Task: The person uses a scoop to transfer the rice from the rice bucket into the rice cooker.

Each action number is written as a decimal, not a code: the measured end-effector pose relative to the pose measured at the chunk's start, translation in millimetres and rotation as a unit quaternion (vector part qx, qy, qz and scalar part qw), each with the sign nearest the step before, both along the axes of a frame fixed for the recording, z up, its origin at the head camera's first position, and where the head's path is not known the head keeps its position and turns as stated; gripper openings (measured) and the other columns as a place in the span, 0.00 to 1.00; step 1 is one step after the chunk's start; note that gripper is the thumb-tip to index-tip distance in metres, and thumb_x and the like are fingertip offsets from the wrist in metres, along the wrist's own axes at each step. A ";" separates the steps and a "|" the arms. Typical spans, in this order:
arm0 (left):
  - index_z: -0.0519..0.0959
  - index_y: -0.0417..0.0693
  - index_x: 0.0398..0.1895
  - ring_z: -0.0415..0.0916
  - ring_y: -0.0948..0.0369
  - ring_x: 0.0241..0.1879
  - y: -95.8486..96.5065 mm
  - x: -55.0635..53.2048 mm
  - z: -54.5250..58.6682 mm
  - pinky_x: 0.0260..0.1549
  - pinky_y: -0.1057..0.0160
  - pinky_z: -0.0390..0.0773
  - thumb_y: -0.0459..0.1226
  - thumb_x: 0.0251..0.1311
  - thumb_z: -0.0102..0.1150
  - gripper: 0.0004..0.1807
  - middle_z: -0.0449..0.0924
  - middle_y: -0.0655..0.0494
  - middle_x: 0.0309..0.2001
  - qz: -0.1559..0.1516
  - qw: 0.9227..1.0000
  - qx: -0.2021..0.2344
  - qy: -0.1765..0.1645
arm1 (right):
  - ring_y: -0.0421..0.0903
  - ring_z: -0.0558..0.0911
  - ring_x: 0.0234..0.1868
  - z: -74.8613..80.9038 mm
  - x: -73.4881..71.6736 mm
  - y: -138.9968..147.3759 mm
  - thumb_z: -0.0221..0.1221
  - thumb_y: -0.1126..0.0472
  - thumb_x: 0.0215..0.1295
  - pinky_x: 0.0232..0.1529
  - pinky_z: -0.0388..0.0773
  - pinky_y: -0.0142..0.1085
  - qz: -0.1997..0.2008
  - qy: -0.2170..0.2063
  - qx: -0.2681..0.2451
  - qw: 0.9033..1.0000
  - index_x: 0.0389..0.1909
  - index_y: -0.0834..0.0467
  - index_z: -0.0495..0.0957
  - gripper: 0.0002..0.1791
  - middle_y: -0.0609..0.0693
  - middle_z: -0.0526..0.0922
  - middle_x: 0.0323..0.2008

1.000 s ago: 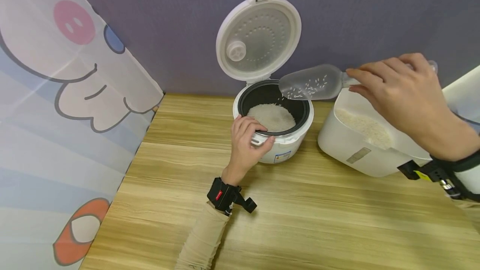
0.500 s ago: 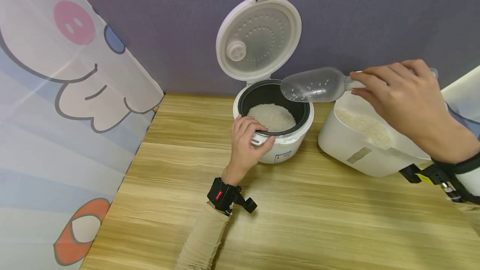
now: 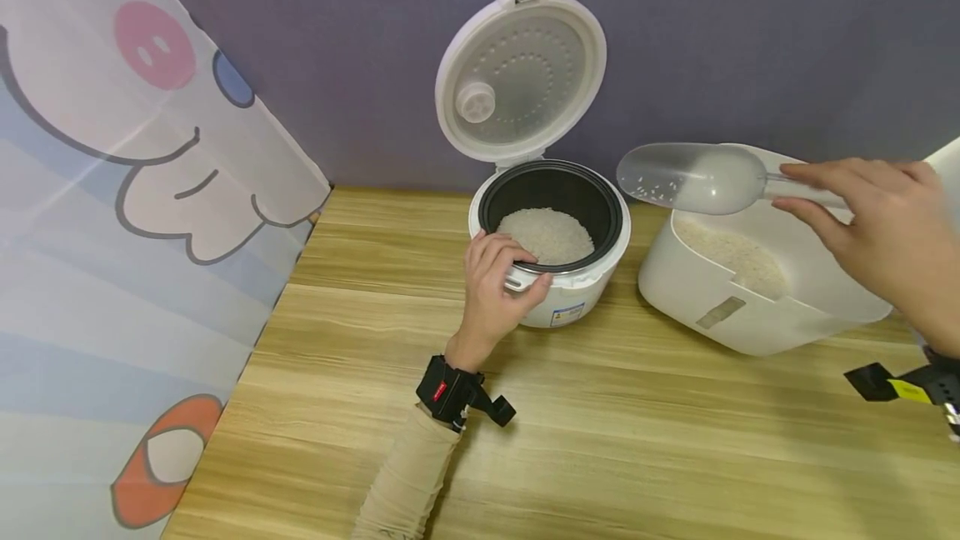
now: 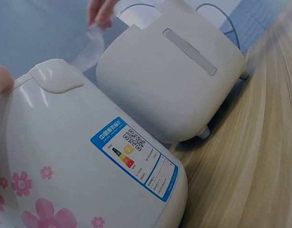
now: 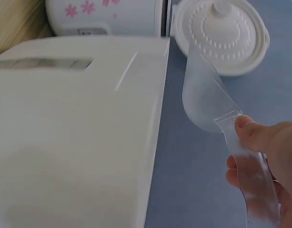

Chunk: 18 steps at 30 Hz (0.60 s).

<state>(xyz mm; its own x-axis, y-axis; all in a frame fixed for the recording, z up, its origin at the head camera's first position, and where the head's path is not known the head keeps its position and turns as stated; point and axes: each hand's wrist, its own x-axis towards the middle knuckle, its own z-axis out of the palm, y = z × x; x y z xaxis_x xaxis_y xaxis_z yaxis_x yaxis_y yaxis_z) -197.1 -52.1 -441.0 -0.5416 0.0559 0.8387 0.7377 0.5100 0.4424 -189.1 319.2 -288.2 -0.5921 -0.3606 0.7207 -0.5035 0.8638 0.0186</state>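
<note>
A white rice cooker (image 3: 600,273) with pink flowers stands with its lid (image 3: 517,77) up. White rice (image 3: 546,233) covers the bottom of its dark inner pot (image 3: 543,177). My left hand (image 3: 495,286) grips the cooker's near rim, fingers over the edge and thumb outside. My right hand (image 3: 885,232) holds a clear plastic scoop (image 3: 690,180) by its handle, above a white rice bin (image 3: 757,327). Some grains cling near the scoop's tip. More rice (image 3: 731,255) lies inside the bin, partly hidden by the scoop and hand.
Cooker and bin stand close together on a wood-grain table (image 3: 570,448), near a grey-purple wall (image 3: 360,65). A cartoon-printed curtain (image 3: 75,290) hangs along the left edge. The raised lid stands up behind the cooker, near the wall.
My right hand has carried the scoop rightward, from over the cooker's pot to over the bin. Fewer grains show in the scoop. My left hand has stayed on the cooker's rim.
</note>
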 end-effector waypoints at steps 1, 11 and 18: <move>0.81 0.48 0.33 0.75 0.50 0.52 0.1 0.0 0.0 0.69 0.45 0.61 0.53 0.62 0.64 0.17 0.82 0.51 0.40 0.000 1.000 0.000 0.000 | 0.69 0.83 0.35 -2.1 1.4 6.6 0.40 0.23 0.70 0.40 0.64 0.47 -0.010 -0.009 -0.009 1.000 0.48 0.66 0.86 0.50 0.69 0.87 0.39; 0.81 0.47 0.33 0.75 0.50 0.52 0.6 -0.2 0.5 0.69 0.44 0.61 0.52 0.62 0.64 0.17 0.82 0.51 0.40 0.001 1.000 0.001 -0.001 | 0.07 0.62 0.52 -34.2 10.0 61.1 0.51 0.29 0.64 0.60 0.57 0.13 -0.017 -0.038 -0.138 0.990 0.51 0.74 0.81 0.48 0.68 0.86 0.48; 0.81 0.47 0.32 0.75 0.50 0.52 -0.5 -0.5 1.7 0.69 0.44 0.60 0.53 0.62 0.64 0.18 0.82 0.51 0.39 0.001 1.000 0.007 -0.001 | 0.59 0.85 0.45 -48.8 7.0 77.7 0.40 0.28 0.70 0.54 0.75 0.32 -0.043 -0.005 -0.050 0.998 0.43 0.76 0.80 0.50 0.79 0.79 0.37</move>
